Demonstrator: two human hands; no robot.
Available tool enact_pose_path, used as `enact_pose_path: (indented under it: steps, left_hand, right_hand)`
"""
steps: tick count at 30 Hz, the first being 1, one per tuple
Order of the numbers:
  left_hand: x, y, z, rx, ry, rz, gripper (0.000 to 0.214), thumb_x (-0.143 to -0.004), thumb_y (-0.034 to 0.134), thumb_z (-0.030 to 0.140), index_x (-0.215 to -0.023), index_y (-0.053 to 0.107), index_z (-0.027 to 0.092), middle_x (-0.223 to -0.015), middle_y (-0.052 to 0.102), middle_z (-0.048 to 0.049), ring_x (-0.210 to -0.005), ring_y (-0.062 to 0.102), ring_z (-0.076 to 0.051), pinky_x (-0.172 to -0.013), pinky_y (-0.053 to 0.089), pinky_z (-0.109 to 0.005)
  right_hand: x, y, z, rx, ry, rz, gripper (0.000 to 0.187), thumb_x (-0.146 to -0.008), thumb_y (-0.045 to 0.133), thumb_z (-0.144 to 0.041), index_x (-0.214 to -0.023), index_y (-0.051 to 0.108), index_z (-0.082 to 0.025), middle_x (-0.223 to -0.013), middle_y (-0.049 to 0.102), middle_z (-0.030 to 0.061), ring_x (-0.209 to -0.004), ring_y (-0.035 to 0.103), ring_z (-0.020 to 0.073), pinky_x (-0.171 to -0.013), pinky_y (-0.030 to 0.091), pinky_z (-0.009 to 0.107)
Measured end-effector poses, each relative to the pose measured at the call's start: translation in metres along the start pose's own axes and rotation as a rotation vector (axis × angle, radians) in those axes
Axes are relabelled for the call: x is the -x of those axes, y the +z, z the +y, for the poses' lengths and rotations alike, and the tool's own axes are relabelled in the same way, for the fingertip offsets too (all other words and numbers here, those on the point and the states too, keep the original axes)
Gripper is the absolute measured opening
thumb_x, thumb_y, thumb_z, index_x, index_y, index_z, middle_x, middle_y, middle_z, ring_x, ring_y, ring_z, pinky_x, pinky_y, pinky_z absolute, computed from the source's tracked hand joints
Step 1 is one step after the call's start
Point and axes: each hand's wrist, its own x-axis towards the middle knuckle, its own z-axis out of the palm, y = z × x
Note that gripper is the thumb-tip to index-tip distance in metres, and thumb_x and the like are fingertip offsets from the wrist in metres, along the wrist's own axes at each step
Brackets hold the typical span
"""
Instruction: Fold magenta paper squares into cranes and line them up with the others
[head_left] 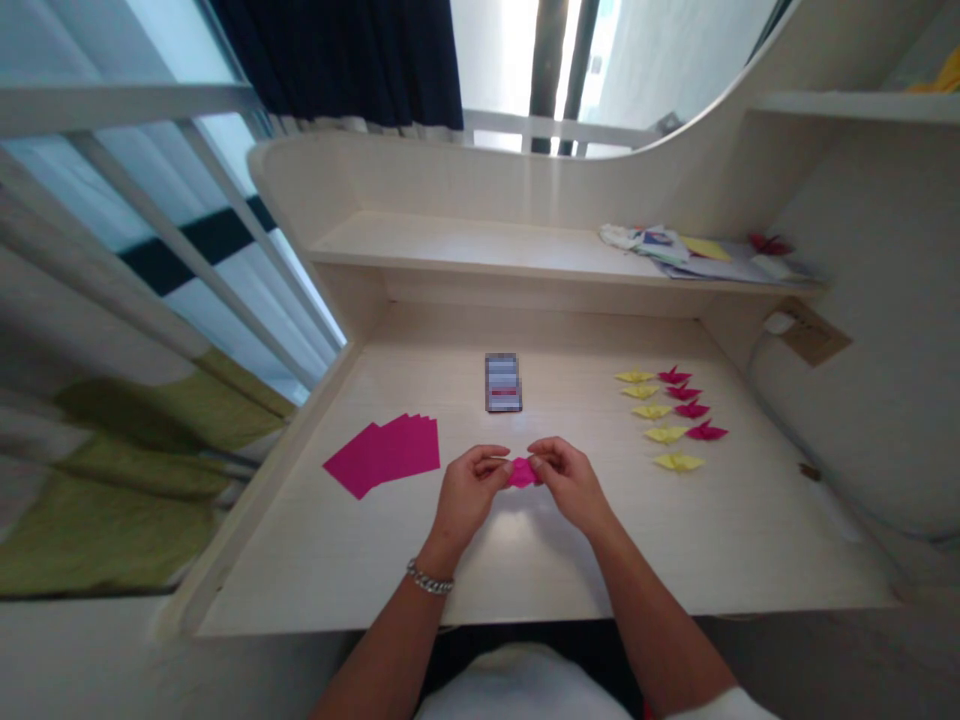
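Note:
Between my two hands is a small folded piece of pink origami paper [523, 473], held above the desk near its front. My left hand [474, 482] pinches its left side between thumb and fingers. On the other side my right hand [568, 478] grips the right edge the same way. Fingertips cover both ends of the paper, so its full shape is hidden. To the left lie several fanned pink paper sheets [386, 453]. At the right stand two columns of folded paper cranes, yellow cranes [651, 412] and pink cranes [691, 410].
A phone [503, 382] lies on the desk [300, 560] beyond my hands. Papers and a plastic wrapper [637, 240] rest on the raised shelf [465, 245] at the back. A cable [787, 420] runs down the right wall from a socket [808, 330]. White bed rails [172, 200] border the left.

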Motion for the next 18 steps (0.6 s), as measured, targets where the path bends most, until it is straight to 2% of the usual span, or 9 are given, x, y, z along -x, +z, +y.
enact_pose_path:
  steps: [3,5,9,13,15,18]
  left_hand:
    - [-0.002,0.001,-0.003,0.004,0.018,0.053,0.034,-0.067,0.074,0.029,-0.094,0.063,0.013,-0.074,0.070,-0.0046,-0.066,0.066,-0.015,-0.063,0.054,-0.026]
    - [-0.002,0.001,-0.003,0.007,0.022,0.059,0.033,-0.068,0.073,0.028,-0.095,0.062,0.013,-0.074,0.071,-0.0047,-0.066,0.066,-0.015,-0.063,0.053,-0.026]
    - [0.000,0.002,-0.004,0.002,0.019,0.048,0.033,-0.068,0.073,0.028,-0.095,0.062,0.013,-0.073,0.070,-0.0046,-0.065,0.066,-0.015,-0.063,0.054,-0.027]
    - [0.001,0.004,-0.003,-0.016,0.016,0.051,0.034,-0.066,0.074,0.028,-0.095,0.063,0.013,-0.074,0.071,-0.0047,-0.065,0.067,-0.016,-0.063,0.055,-0.027]
    - [0.001,0.005,-0.002,-0.032,0.031,0.084,0.033,-0.066,0.075,0.028,-0.093,0.063,0.013,-0.074,0.071,-0.0049,-0.066,0.067,-0.016,-0.064,0.055,-0.027]
    - [0.001,0.008,-0.002,-0.080,0.074,0.166,0.029,-0.068,0.074,0.029,-0.090,0.063,0.014,-0.078,0.072,-0.0059,-0.070,0.069,-0.017,-0.067,0.055,-0.028]
  right_hand:
    - [0.003,0.003,0.001,-0.101,0.044,-0.026,0.048,-0.064,0.074,-0.026,-0.106,0.054,-0.020,-0.080,0.065,0.0017,-0.069,0.062,0.0154,-0.065,0.049,0.029]
    - [0.005,0.005,0.001,-0.108,0.063,-0.015,0.056,-0.059,0.077,-0.022,-0.110,0.052,-0.021,-0.078,0.064,0.0000,-0.069,0.062,0.0152,-0.065,0.049,0.028]
    - [0.005,0.008,0.003,-0.091,0.094,0.059,0.050,-0.060,0.073,-0.019,-0.106,0.054,-0.020,-0.067,0.061,-0.0036,-0.058,0.058,0.0128,-0.059,0.048,0.027]
    - [0.002,0.010,0.007,-0.086,0.115,0.099,0.048,-0.059,0.071,-0.019,-0.104,0.053,-0.019,-0.066,0.062,-0.0028,-0.055,0.057,0.0132,-0.057,0.047,0.027]
    - [0.002,0.011,0.009,-0.058,0.077,0.131,0.048,-0.062,0.070,-0.022,-0.105,0.052,-0.019,-0.073,0.064,0.0000,-0.062,0.060,0.0154,-0.060,0.049,0.028]
    - [0.005,0.015,0.010,0.144,-0.090,0.301,0.040,-0.066,0.070,-0.025,-0.102,0.055,-0.021,-0.091,0.063,0.0049,-0.080,0.060,0.0187,-0.068,0.050,0.031]
